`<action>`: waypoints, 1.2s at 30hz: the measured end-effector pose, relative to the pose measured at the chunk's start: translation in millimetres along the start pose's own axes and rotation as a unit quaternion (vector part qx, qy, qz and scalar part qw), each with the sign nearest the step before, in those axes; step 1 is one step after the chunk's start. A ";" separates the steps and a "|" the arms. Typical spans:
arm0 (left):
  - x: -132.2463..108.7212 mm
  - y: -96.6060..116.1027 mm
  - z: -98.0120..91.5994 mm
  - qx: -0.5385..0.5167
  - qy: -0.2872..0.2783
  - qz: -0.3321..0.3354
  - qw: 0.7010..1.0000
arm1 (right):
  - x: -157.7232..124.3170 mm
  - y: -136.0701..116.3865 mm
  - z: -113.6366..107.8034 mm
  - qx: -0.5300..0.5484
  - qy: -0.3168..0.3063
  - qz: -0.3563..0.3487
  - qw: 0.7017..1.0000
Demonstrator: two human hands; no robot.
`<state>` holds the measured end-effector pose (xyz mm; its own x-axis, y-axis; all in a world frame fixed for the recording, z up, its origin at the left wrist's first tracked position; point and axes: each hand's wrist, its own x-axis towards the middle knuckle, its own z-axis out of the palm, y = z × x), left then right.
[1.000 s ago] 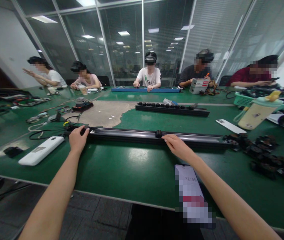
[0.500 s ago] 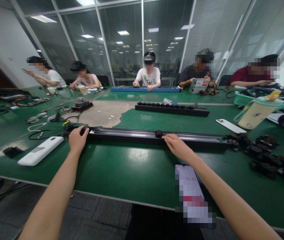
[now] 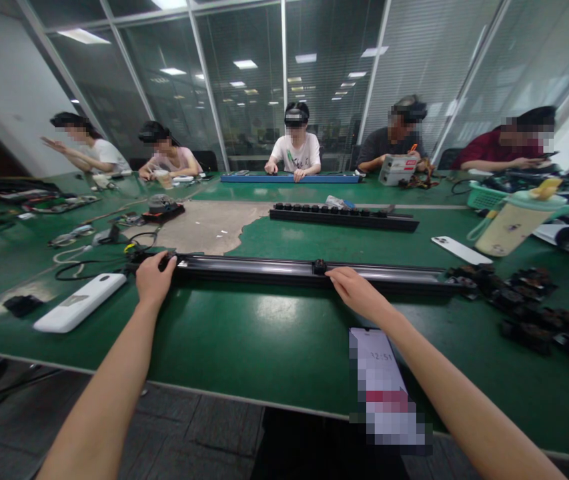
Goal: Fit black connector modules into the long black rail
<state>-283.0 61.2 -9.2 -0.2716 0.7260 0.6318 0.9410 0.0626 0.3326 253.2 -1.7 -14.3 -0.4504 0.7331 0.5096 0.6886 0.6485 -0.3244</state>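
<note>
A long black rail [image 3: 244, 266] with a shiny channel along its top lies across the green table in front of me. My left hand [image 3: 153, 277] is closed around its left end, thumb and fingers on a dark part there that is mostly hidden. Partway along the channel, right of the middle, sits a small black block [image 3: 319, 267]. The fingertips of my right hand [image 3: 357, 290] are pressed together against this block's near right side; the far fingers are partly hidden.
Loose black modules [image 3: 529, 303] lie at the right. A phone [image 3: 381, 380] is near the front edge, a white power bank [image 3: 81, 303] at left. Beyond are a second black rail [image 3: 344, 217], a white phone [image 3: 461, 250] and a cup [image 3: 519, 223]. Several people sit opposite.
The small black block and my right hand have shifted slightly right along the rail. My left hand stays at the rail's left end.
</note>
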 end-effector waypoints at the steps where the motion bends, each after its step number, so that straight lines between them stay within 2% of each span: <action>1: -0.1 0.0 0.0 0.001 -0.001 0.000 1.000 | 0.0 -0.3 -0.2 0.000 -0.001 0.001 1.000; 7: -0.2 0.2 -0.2 0.008 -0.007 0.001 1.000 | 0.3 -0.7 0.3 0.022 0.014 0.014 1.000; 10: 0.2 0.4 -1.0 0.009 -0.008 0.001 1.000 | 3.5 0.6 -1.4 0.058 0.050 0.044 0.996; 13: 0.8 0.8 -2.1 0.005 -0.009 0.002 1.000 | 11.0 4.1 -3.3 0.077 0.055 0.073 0.993; 20: 0.9 2.5 -4.1 0.011 -0.009 0.002 1.000 | 36.9 19.6 4.2 -0.023 0.032 0.136 0.990; 25: 1.1 3.9 -5.0 0.007 -0.003 0.008 1.000 | 45.5 28.0 5.2 0.019 -0.011 0.136 0.990; 36: 1.7 3.7 -4.6 0.009 -0.005 0.008 1.000 | 45.3 36.3 4.2 0.058 -0.021 0.089 0.994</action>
<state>-280.8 59.5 -3.7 -0.2542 0.7338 0.6300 0.9489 0.0634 0.3090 255.4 55.9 -6.4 -0.3517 0.8448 0.4033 0.6905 0.5250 -0.4976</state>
